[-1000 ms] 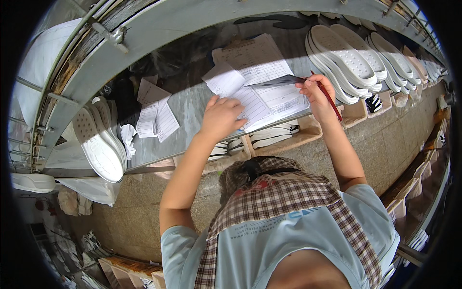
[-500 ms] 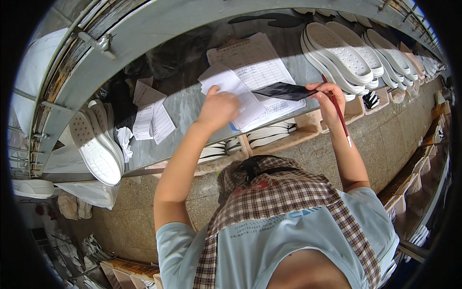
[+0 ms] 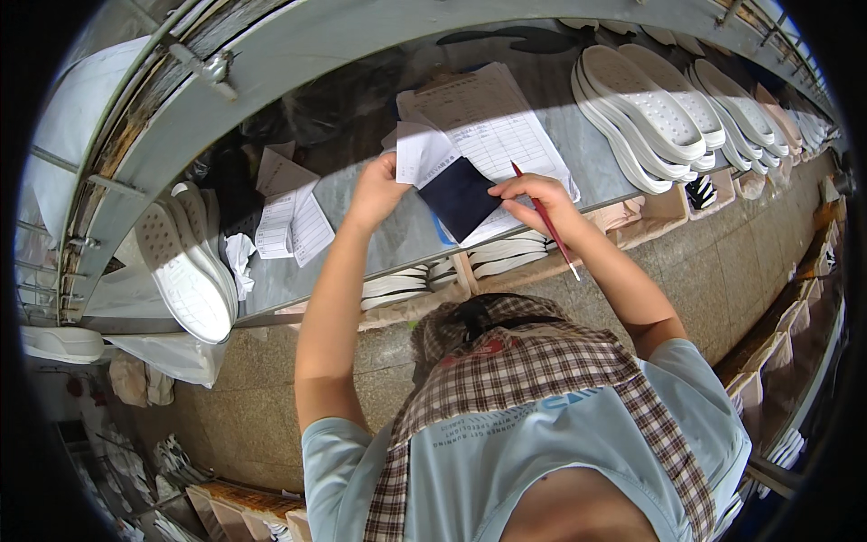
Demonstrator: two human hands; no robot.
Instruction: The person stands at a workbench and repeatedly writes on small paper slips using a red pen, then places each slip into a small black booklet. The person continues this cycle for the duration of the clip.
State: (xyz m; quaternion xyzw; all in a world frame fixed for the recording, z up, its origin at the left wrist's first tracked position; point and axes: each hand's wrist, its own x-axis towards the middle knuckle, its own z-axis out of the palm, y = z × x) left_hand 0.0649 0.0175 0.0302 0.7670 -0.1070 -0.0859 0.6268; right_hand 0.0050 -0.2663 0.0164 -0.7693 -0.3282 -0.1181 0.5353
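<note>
Left hand (image 3: 377, 185): fingers pinched on a paper slip (image 3: 423, 155).
Right hand (image 3: 533, 195): fingers closed on a red pencil (image 3: 545, 219), fingertips touching the dark fabric piece (image 3: 458, 197).
Shelf (image 3: 379, 242): papers at the front edge.

A row of white shoe soles (image 3: 664, 113) leans overlapped along the far right of the grey counter (image 3: 397, 239), tread sides up. At the counter's left end more white soles (image 3: 185, 262) are stacked on edge, with loose paper slips (image 3: 291, 221) and a crumpled white scrap (image 3: 239, 253) just beside them. Under the counter's front edge, flat white insoles (image 3: 492, 257) lie piled in wooden compartments. A metal rail (image 3: 194, 59) curves above. The floor (image 3: 271, 406) is speckled stone, and open boxes (image 3: 799, 316) line it at right.
</note>
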